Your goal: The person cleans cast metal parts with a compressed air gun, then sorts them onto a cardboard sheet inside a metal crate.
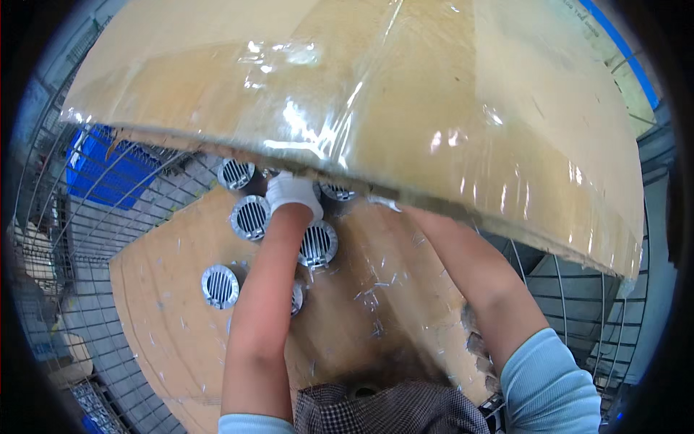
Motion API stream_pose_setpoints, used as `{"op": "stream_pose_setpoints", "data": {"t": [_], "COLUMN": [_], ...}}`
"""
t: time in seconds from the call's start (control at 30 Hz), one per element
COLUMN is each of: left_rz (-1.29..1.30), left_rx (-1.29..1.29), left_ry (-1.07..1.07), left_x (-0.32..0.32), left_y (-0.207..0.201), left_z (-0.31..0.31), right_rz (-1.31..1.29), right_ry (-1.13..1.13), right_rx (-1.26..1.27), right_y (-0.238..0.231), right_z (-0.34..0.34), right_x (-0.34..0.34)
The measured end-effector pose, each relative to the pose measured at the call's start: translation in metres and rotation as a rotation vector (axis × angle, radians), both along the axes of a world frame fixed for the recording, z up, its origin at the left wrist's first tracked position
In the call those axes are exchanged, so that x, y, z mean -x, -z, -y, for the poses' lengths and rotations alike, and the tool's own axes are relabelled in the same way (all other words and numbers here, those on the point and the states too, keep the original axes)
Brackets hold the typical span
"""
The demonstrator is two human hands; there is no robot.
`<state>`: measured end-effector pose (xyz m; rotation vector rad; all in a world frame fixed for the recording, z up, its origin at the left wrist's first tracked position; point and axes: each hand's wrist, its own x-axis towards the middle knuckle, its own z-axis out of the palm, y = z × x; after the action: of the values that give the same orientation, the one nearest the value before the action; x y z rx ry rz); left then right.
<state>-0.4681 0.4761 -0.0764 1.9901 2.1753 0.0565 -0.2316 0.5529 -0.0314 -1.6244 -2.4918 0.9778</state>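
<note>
My left hand [293, 194], in a white glove, reaches in under the front edge of a large cardboard sheet [405, 87] covered in shiny clear tape. Its fingers are hidden, so whether they hold anything does not show. Several round metal parts with slotted grilles lie about it: one grille [251, 218] just left of the hand, another grille [319, 244] below it, and a third [236, 173] near the sheet's edge. My right hand [385, 204] is almost wholly covered by the sheet; only a bit of white glove shows.
Beneath the parts lies a brown cardboard base [405, 311] strewn with small shiny slivers. A wire mesh cage [108, 239] surrounds it on the left and right. One more round grille [219, 286] lies at the left. Beyond the mesh stands a blue bin [108, 170].
</note>
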Motion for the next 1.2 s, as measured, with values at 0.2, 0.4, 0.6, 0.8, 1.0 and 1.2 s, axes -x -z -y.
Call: {"op": "stream_pose_setpoints", "data": {"t": [0.2,0.4,0.6,0.8,1.0,1.2], "left_rz": [-0.023,-0.136,-0.291,-0.323,-0.164,0.039], "left_rx": [0.26,-0.077,-0.13,-0.113,0.174,0.327], "left_ry": [-0.092,-0.093,0.167,0.51,0.845,1.068], "left_x": [-0.033,-0.078,-0.129,-0.228,-0.352,-0.432], "left_y": [-0.043,-0.087,-0.163,-0.196,-0.186,-0.151], "left_z": [0.01,0.026,0.035,0.09,0.191,0.256], "right_rz": [0.008,0.041,-0.133,-0.131,-0.051,0.148], "right_ry": [0.026,0.07,0.364,0.552,0.837,0.919], "right_rx": [-0.105,-0.238,-0.276,-0.252,0.101,0.108], "right_y": [-0.004,-0.017,-0.057,-0.08,-0.102,-0.116], "right_z": [0.027,0.048,0.13,0.25,0.413,0.496], "right_x": [-0.011,-0.04,-0.086,-0.175,-0.284,-0.356]}}
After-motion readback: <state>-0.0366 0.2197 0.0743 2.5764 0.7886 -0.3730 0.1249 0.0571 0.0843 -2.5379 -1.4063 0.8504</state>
